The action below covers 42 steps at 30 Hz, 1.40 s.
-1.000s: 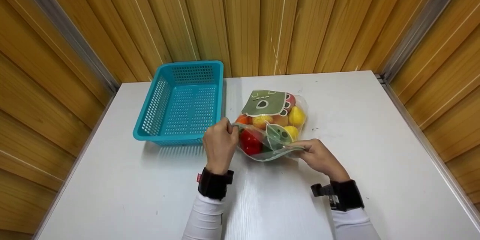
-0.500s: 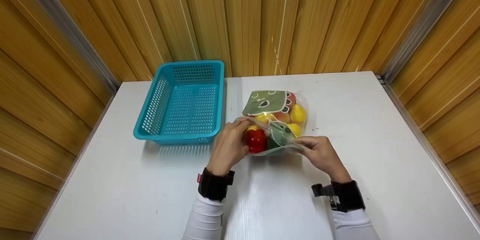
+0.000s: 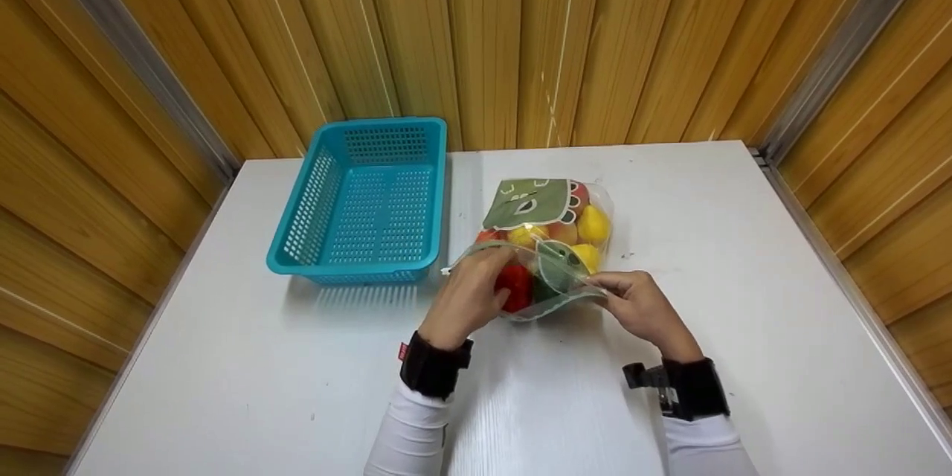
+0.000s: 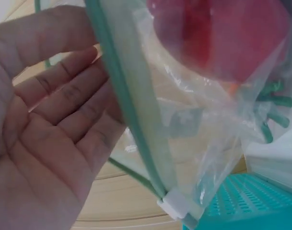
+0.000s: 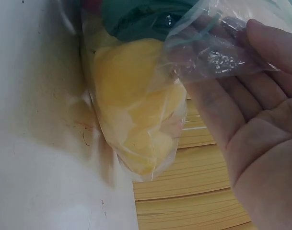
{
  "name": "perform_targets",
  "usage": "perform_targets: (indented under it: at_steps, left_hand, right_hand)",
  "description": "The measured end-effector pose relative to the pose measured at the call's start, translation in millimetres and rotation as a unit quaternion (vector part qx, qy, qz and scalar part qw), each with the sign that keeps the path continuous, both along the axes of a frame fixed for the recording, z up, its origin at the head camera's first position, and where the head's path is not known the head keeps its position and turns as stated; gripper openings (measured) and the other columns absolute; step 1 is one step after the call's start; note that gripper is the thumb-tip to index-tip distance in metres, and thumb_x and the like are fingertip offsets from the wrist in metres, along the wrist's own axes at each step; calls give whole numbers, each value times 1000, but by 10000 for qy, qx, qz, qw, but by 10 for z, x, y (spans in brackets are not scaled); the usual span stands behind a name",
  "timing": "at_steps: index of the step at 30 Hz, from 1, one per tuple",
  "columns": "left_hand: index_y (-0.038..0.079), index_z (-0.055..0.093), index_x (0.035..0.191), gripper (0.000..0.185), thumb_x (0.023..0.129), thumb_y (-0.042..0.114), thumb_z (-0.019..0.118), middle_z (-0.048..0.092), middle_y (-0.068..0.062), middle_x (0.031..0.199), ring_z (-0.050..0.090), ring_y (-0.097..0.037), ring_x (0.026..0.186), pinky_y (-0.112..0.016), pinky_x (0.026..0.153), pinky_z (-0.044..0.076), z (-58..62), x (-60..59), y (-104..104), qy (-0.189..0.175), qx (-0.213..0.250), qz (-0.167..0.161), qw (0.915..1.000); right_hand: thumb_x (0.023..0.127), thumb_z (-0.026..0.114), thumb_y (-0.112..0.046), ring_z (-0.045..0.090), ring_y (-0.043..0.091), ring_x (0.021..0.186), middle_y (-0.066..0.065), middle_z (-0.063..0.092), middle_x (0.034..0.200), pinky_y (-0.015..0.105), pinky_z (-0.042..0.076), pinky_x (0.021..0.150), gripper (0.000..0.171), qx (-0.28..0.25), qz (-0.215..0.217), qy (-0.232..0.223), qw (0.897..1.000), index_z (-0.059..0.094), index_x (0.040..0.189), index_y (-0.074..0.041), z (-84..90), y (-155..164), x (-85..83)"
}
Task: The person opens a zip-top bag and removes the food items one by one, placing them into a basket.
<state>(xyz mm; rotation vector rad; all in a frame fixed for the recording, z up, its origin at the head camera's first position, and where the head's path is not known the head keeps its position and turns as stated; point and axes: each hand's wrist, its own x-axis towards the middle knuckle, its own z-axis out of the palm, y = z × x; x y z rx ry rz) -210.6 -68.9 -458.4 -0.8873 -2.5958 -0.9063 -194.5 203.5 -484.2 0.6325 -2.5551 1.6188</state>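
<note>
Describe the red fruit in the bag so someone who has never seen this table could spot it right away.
On the white table, right of the blue basket, lies a clear zip bag of toy fruit, its mouth held open by both hands. The red fruit sits at the open end nearest the person, against the left hand. It is the only deep red piece there; those behind are yellow and orange.
</note>
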Motion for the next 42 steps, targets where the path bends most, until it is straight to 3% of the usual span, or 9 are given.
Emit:
perform_targets:
  at_steps: [4,10,17,21,27,32,36,39,42]
  left_hand:
    - [8,73,110,40,74,-8,81,73,-7,106,68,-23,102,-36,89,58,-47,7,53,122,-396,24,9991]
    - [9,72,117,49,71,0,87,73,-9,111,68,-27,103,-41,90,57,-147,21,136,377,-964,303,9942]
    - [11,71,116,58,70,36,95,71,-11,106,71,-27,94,-40,80,60,-313,27,255,1180,-1103,842,9833]
    - [10,70,113,56,68,32,95,69,-12,103,70,-26,84,-40,69,60,-378,35,311,1212,-1301,1165,9772]
    - [10,70,112,53,66,22,93,69,-12,94,69,-27,79,-41,65,58,-414,33,354,968,-1551,1362,9737]
    - [12,71,112,48,71,24,92,71,-12,99,70,-26,87,-41,72,60,-402,28,346,923,-1445,1247,9773]
    - [12,72,109,42,73,25,91,73,-10,105,70,-26,98,-41,87,59,-366,46,323,927,-1436,1120,9789]
    - [11,72,114,50,71,27,92,73,-9,113,67,-27,110,-42,100,54,-332,61,301,775,-1452,997,9813]
    - [11,69,121,59,70,25,94,72,-9,118,64,-26,115,-41,105,51,-291,74,277,477,-1349,836,9862]
  right_hand:
    - [93,68,8,60,-3,82,28,74,104,14,49,67,16,27,122,-20,9999,74,106,13,14,14,5]
    - [95,66,6,59,-4,82,28,74,104,14,48,68,16,79,176,-58,9998,74,107,13,32,23,11]
    - [95,69,0,58,-3,81,21,76,101,15,48,70,14,276,288,5,9992,77,104,8,41,36,18]
    - [95,69,0,58,-2,80,20,77,99,16,47,69,14,315,324,12,9990,78,103,8,32,35,16]
    - [95,69,0,54,0,74,16,77,96,17,44,64,13,325,325,7,9989,78,102,7,22,34,13]
    - [95,70,-1,53,1,73,16,77,96,17,43,64,13,376,267,42,9989,78,101,6,15,37,10]
    - [95,69,1,55,-1,75,19,77,97,16,46,66,13,435,253,70,9987,78,102,8,12,41,0]
    - [95,68,3,57,-1,78,21,76,99,16,47,67,14,497,281,105,9983,77,103,8,9,46,-9]
    - [95,67,4,59,-2,81,22,76,101,16,48,68,15,548,260,55,9981,77,105,8,7,50,-16]
